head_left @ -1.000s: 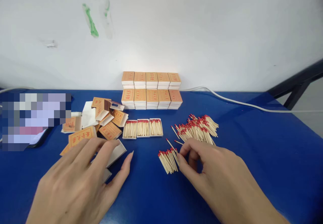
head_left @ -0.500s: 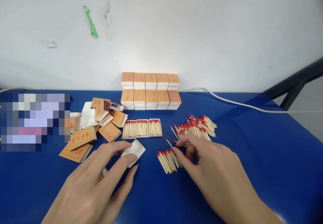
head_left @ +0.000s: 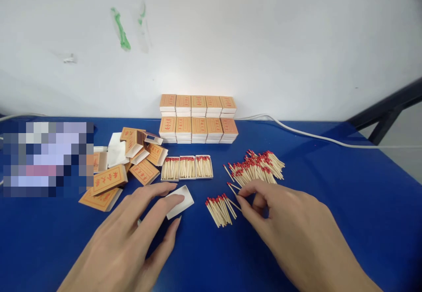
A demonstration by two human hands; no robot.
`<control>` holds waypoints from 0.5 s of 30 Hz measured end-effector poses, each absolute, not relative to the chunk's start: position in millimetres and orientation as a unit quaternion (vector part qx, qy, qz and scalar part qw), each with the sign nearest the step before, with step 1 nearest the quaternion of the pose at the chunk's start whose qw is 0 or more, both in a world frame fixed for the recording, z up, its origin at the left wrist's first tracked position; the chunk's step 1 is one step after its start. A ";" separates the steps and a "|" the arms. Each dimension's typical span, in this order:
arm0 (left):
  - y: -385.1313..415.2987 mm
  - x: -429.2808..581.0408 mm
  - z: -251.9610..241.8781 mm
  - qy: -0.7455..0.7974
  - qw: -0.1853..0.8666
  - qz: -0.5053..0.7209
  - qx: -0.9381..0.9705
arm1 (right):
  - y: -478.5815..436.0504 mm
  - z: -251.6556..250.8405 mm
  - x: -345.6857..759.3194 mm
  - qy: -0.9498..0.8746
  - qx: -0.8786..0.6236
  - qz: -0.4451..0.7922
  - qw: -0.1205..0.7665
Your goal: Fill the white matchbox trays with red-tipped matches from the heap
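My left hand (head_left: 132,226) is spread over a small white matchbox tray (head_left: 187,200). Its middle fingertip rests inside the tray, and the thumb stays apart from the near side. With thumb and index finger together, my right hand (head_left: 280,221) pinches the end of a match (head_left: 233,186); the exact contact is partly hidden. Left of those fingertips lies a small row of red-headed matches (head_left: 219,210). Behind the hand spreads a larger heap of matches (head_left: 253,169). Three matchbox trays filled with matches (head_left: 187,168) stand side by side beyond the left hand.
Stacked orange matchboxes (head_left: 198,127) stand in two rows by the white wall. At the left lie loose matchbox sleeves (head_left: 108,180) in a pile, beside a pixelated area. A white cable (head_left: 306,138) runs along the back of the blue table (head_left: 346,204).
My right hand has moved slightly right. The match it held now lies slanted beside the small row, and its fingertips are at another match. Under my left fingers the white tray has shifted slightly right.
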State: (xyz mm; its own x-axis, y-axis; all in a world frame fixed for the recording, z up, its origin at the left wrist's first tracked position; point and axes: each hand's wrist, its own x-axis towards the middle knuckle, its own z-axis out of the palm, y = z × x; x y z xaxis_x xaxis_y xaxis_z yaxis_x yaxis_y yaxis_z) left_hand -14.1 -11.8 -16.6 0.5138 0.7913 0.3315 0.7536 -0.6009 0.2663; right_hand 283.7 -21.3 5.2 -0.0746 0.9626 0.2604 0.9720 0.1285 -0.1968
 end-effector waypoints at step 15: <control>-7.4 -11.9 -13.5 0.439 0.065 0.208 0.872 | -26.9 3.3 283.3 -0.730 -0.662 -0.025 0.169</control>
State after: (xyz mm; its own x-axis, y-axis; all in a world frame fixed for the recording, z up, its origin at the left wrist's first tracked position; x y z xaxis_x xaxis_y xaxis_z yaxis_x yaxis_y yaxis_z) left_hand -11.9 -7.4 -13.5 0.5275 0.7927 0.3054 0.7384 -0.6057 0.2966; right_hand 283.3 -26.9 3.3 -0.0656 0.9578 0.2797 0.9745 0.1218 -0.1885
